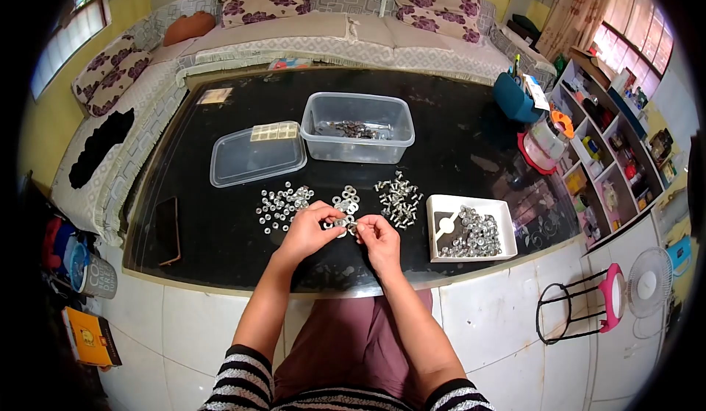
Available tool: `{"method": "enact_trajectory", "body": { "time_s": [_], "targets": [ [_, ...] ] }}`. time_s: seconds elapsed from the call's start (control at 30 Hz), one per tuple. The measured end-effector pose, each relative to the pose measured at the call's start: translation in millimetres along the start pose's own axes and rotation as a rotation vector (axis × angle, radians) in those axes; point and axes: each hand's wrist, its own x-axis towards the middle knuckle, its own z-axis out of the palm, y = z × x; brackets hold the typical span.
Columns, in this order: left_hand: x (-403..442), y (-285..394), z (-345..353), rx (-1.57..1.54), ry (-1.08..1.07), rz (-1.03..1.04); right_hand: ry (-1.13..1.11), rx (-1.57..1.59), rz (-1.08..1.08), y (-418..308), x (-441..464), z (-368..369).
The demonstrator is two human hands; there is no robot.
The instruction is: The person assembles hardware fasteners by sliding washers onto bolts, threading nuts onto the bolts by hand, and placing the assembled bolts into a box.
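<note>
metal hardware [340,222] pinched by left hand [307,233] and right hand [381,242] is partly hidden.

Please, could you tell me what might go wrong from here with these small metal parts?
1. A small metal piece at the fingertips of the left hand and right hand might slip and get lost among the loose washers.
2. The bolt-like pieces lie loose near the right hand; a nudge could scatter them.
3. The open white box stands near the table's near edge; a knock might spill it.
</note>
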Motion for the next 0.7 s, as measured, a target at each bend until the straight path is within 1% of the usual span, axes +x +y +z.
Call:
{"method": "enact_trajectory", "body": {
  "time_s": [0.07,0.17,0.23,0.27,0.33,0.47,0.53,0.57,0.6,0.67,0.7],
  "targets": [
    [-2.8,-1.6,2.4,0.020,0.011,0.010,-0.005,-0.033,0.003,-2.9,-0.4,0.2],
    [-4.0,-5.0,3.9,0.150,0.058,0.156,0.020,-0.013,0.014,-5.3,-1.1,0.6],
    [-4.9,-6.8,4.4,0.123,0.079,0.158,0.033,0.103,0.028,-8.4,-0.3,0.1],
    [-4.7,-7.8,5.0,0.099,0.101,0.159,0.034,0.100,0.027,-10.4,1.0,-1.4],
    [-3.4,-11.0,7.8,0.086,0.144,0.146,0.039,-0.023,-0.037,-16.2,5.4,-9.0],
    [-1.5,-12.0,11.8,0.053,0.247,0.110,0.136,-0.547,-0.270,-47.6,34.9,-28.7],
    [0.1,-12.1,13.4,0.043,0.265,0.127,0.091,-0.742,-0.331,-64.0,52.5,-35.2],
    [0.5,-12.3,14.4,0.037,0.285,0.140,0.058,-0.820,-0.303,-68.0,60.4,-37.0],
    [1.0,-13.0,15.2,0.034,0.287,0.143,0.059,-0.823,-0.307,-67.6,66.9,-39.8],
    [2.1,-15.4,15.9,0.081,0.274,0.166,-0.025,-1.012,-0.447,-58.7,81.4,-45.5],
    [2.6,-16.4,16.8,0.070,0.271,0.177,-0.057,-1.075,-0.482,-54.4,86.9,-46.7]
  ]
}}
